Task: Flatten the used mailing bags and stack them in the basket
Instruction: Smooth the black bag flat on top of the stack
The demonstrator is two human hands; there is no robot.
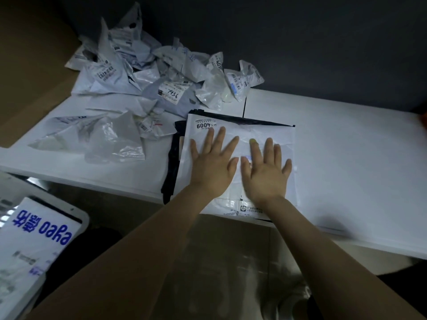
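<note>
Basket (85,224) holds a flat blue-lettered mailing bag (34,239).

Dim mailroom-like corner, white table (346,158), heaped crumpled mailing bags (143,72)

Bare left forearm (143,241), bare right forearm (323,245), yellow-green index nail (253,141) on right grip (265,172)
</note>
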